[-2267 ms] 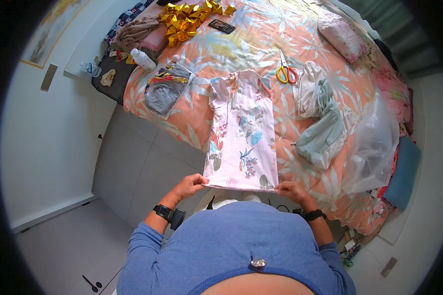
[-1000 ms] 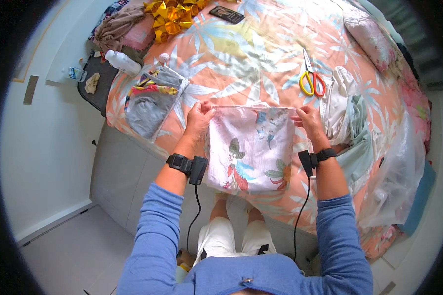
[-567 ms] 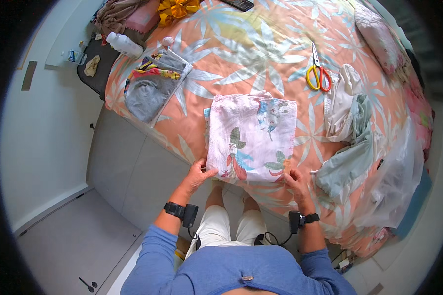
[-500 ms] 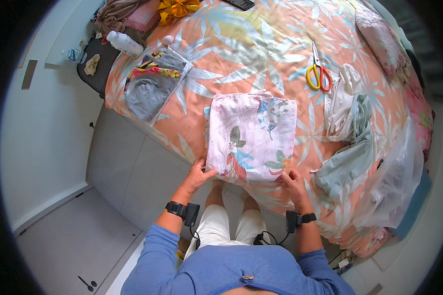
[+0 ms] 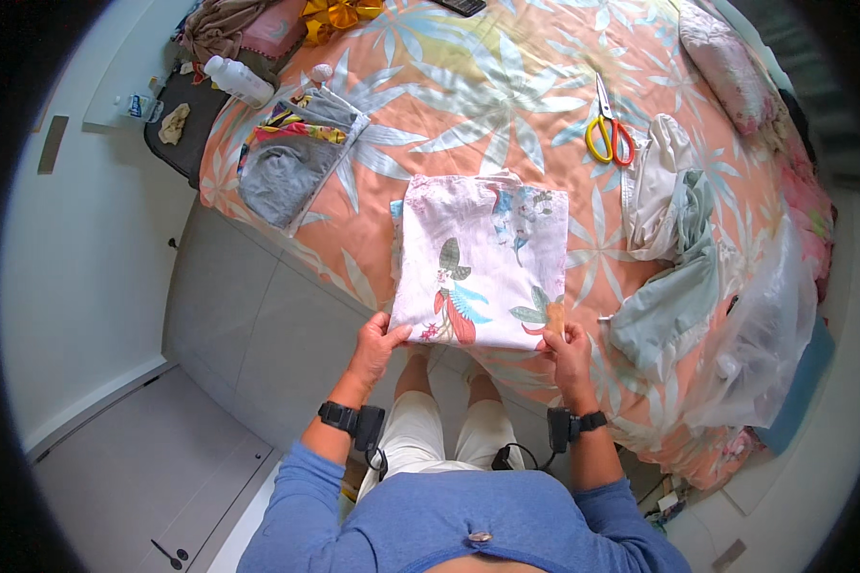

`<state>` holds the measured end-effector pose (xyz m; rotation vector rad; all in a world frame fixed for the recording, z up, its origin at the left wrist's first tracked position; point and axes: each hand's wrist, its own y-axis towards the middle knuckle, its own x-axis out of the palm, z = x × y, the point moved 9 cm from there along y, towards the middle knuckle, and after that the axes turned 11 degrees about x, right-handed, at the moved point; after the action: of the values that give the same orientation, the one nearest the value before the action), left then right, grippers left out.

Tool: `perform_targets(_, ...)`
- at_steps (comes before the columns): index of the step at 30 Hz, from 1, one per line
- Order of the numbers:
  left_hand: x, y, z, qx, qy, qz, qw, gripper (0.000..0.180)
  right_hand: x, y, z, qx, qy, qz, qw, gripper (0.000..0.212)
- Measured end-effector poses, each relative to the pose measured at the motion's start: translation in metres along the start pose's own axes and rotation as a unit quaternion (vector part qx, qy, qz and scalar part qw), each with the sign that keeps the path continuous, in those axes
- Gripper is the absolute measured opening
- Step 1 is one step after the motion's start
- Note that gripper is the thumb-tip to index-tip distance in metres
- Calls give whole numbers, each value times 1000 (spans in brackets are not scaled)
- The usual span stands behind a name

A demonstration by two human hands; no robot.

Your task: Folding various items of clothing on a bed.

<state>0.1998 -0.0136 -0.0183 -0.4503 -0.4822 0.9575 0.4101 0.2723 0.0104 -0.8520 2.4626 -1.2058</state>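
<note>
A folded piece of pale pink floral cloth (image 5: 483,263) lies at the near edge of the bed, printed with leaves and a bird-like figure. My left hand (image 5: 378,342) pinches its near left corner, thumb on top. At the near right corner, my right hand (image 5: 569,358) grips the cloth between thumb and fingers. The fingers under the cloth are partly hidden. A strip of light blue fabric (image 5: 397,229) peeks out along the cloth's left side. Each of my wrists carries a black strapped device.
Scissors (image 5: 608,138) with yellow and red handles lie beyond the cloth, beside white and pale green fabric (image 5: 664,296). A clear plastic bag (image 5: 760,334) is at the right. Grey folded fabric (image 5: 287,177) and a white bottle (image 5: 239,82) sit at the left, near a dark chair-like surface (image 5: 186,143).
My left hand has closed more firmly on the near left corner. The cloth's near edge looks straighter and pulled tighter between both hands. The whole view has shifted slightly.
</note>
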Motion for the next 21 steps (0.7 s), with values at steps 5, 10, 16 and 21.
perform_targets(5, 18, -49, 89, 140, 21, -16, 990, 29, 7, -72, -58, -113, -47, -49, 991, 26)
perform_targets(10, 34, -119, 169, 151, 59, -195, 967, 16, -12, -148, -98, -4, -85, -113, 990, 14)
perform_targets(16, 47, -115, 216, 107, -18, -184, 977, 13, -1, -157, -151, -20, 67, -203, 977, 23)
perform_targets(21, 53, -15, 206, 23, -107, -119, 987, 24, 34, -59, -189, -30, 141, -388, 910, 35)
